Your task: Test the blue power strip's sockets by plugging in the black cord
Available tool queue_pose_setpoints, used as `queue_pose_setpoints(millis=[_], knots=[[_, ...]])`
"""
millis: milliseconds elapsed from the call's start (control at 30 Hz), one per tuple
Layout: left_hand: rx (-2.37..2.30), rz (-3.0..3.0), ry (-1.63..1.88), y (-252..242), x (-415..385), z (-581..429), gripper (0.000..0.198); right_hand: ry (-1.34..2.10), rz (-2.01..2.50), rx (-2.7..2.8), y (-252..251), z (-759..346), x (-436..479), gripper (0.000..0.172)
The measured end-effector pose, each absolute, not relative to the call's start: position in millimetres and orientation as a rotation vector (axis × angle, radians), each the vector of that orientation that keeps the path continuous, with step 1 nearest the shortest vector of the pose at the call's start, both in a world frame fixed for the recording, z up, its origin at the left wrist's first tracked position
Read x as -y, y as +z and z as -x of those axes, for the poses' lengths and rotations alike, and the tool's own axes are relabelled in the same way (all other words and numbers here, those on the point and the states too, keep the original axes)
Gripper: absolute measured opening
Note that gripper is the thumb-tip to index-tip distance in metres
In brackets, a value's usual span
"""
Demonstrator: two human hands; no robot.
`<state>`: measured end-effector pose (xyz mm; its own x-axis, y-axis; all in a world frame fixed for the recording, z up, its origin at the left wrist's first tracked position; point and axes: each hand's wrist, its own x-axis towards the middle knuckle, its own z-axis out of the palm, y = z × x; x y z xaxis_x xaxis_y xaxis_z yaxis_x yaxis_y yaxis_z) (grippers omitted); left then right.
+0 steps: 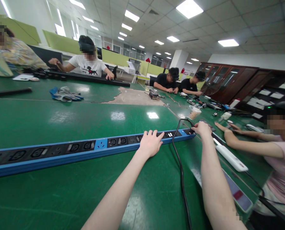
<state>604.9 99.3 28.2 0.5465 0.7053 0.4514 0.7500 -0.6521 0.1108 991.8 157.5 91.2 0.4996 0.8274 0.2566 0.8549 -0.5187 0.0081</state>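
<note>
A long blue power strip [125, 147] with black socket modules lies across the green table, from the left edge to just right of the middle. My left hand [150, 143] rests on top of it with fingers spread, pressing on the strip without wrapping round it. At the strip's right end, my right hand [202, 128] is closed on a black plug [192, 130], which sits at the last socket. How deep the plug is in cannot be seen behind my fingers. A black cable [180, 169] loops up from there, crosses the strip and runs down towards me.
A white power strip [231, 157] and a phone [238, 193] lie right of my right arm. Close by on the right sits a person [283, 150]. Blue-white gloves [65, 94] lie farther back. Several other people work round the table, one behind a long black strip [89, 78].
</note>
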Motion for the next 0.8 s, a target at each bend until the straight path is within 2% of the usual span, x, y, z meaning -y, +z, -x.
queue_pose_setpoints(millis=[333,667,800], knots=[[1.262,2.681,-0.718,28,-100,-604,0.052,-0.341,2.575,1.666,89,-1008,-159,0.032],[1.289,2.688,-0.685,29,-99,-606,0.053,-0.320,2.466,1.545,74,-1012,-161,0.044],[1.275,2.687,-0.699,28,-99,-605,0.052,-0.313,2.463,1.512,72,-1014,-162,0.043]])
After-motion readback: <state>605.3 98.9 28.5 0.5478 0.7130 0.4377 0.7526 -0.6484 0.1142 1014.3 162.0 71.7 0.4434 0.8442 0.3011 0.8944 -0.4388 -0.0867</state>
